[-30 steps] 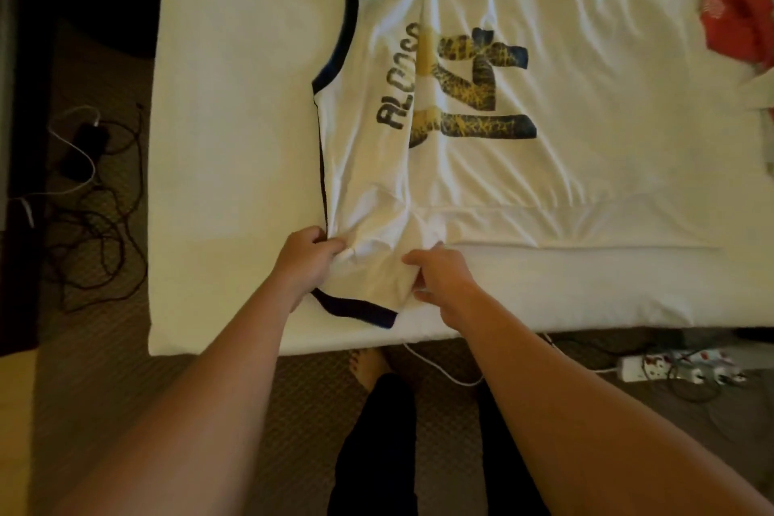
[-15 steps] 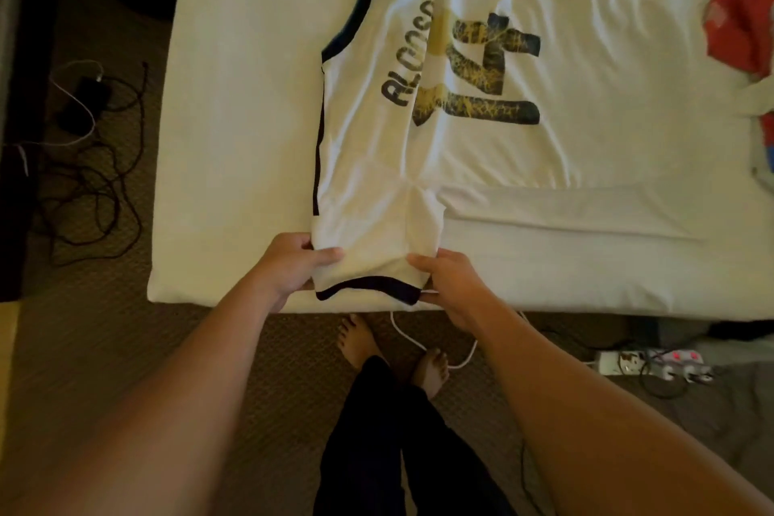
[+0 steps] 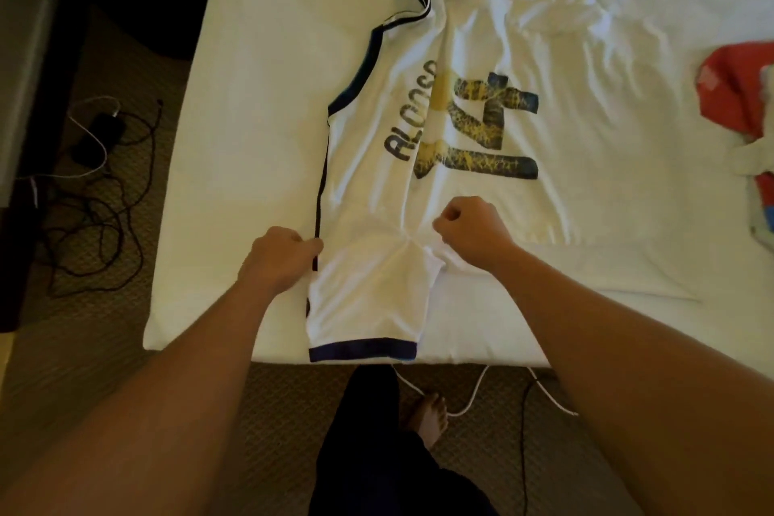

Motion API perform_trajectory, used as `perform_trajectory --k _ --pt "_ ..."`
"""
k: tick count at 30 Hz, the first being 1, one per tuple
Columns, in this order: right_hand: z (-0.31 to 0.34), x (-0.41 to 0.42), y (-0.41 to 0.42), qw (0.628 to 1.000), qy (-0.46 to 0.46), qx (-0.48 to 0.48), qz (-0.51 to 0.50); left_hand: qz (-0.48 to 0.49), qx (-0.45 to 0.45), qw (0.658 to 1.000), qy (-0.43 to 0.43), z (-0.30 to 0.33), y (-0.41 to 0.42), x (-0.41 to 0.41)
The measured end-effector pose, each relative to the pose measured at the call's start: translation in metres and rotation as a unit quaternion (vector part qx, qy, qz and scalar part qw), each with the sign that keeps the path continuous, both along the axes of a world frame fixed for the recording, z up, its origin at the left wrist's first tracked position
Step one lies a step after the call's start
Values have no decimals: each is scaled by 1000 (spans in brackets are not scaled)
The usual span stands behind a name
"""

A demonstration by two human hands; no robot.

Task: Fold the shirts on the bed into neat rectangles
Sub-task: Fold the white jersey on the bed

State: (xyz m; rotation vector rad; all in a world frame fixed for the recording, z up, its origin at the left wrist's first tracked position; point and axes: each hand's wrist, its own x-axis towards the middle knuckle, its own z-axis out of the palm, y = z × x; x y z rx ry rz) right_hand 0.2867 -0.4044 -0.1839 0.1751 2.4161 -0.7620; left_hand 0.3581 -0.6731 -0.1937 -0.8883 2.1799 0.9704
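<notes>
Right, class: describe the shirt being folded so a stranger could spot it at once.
Start at the white bed. Near its front edge, between the left hand and right hand, lies the white jersey. Unlike the red garment at the right, it has dark trim and a gold-and-black 14.

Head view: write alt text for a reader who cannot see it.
Two hands, left and right, grip a white jersey lying on a white bed, part folded, its dark hem at the near edge. A red garment lies at the right.
</notes>
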Motion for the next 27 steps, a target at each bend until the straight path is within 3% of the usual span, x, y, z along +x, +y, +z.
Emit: perform_trajectory --k 5,12,20,22,27 --pt "-7 -108 -45 995 66 7 72 83 19 993 87 -20 4 -88" --pt "-9 -240 -103 983 113 62 131 74 20 990 122 -34 4 -180" --pt "-25 -324 -142 928 102 248 258 51 -15 988 147 -60 -2 -196" --pt "-29 -330 -152 929 117 239 258 92 15 981 173 -61 -6 -194" --pt "-30 -329 -196 943 182 104 259 293 47 931 211 -57 -23 -176"
